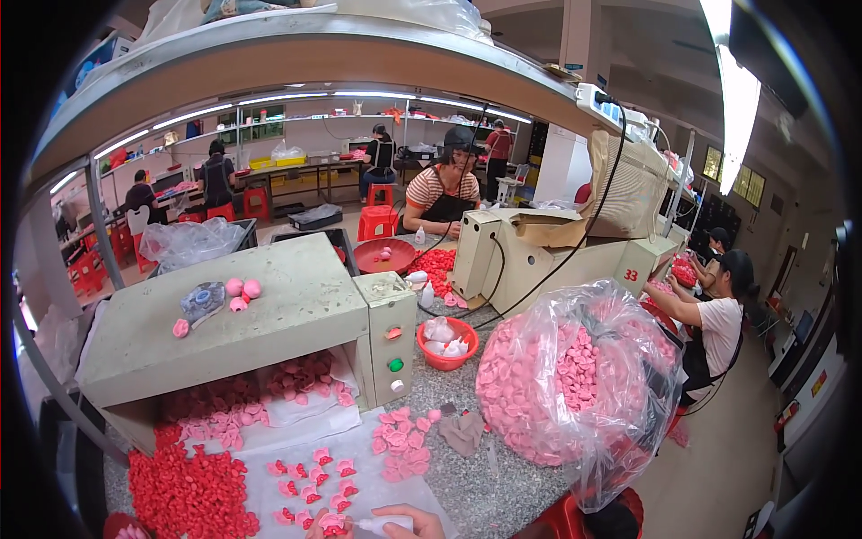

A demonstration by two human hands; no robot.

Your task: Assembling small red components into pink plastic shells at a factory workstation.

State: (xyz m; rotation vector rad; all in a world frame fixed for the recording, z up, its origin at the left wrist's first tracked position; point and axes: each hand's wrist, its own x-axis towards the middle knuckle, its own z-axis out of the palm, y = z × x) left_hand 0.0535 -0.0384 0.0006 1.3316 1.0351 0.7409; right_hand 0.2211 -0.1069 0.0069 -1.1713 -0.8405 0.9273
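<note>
At the lower edge, my left hand [315, 527] is closed on a small pink piece with a red part [333, 521]. My right hand [426, 522] grips a white squeeze bottle [388, 521], its narrow tip pointing at that piece. Just beyond, several pink-and-red pieces [311, 494] lie in rows on a white sheet [382, 490]. Left of them is a heap of small red pieces [190, 490]. Loose pink cup-shaped pieces [401, 440] lie above my right hand. Both hands are partly cut off by the frame's edge.
A cream metal box [224, 310] with an open front holds more pink pieces. To the right stand a red bowl [446, 346] of white bottles and a large clear bag [575, 386] full of pink pieces. A grey cloth [462, 432] lies between. Co-workers [444, 184] sit beyond.
</note>
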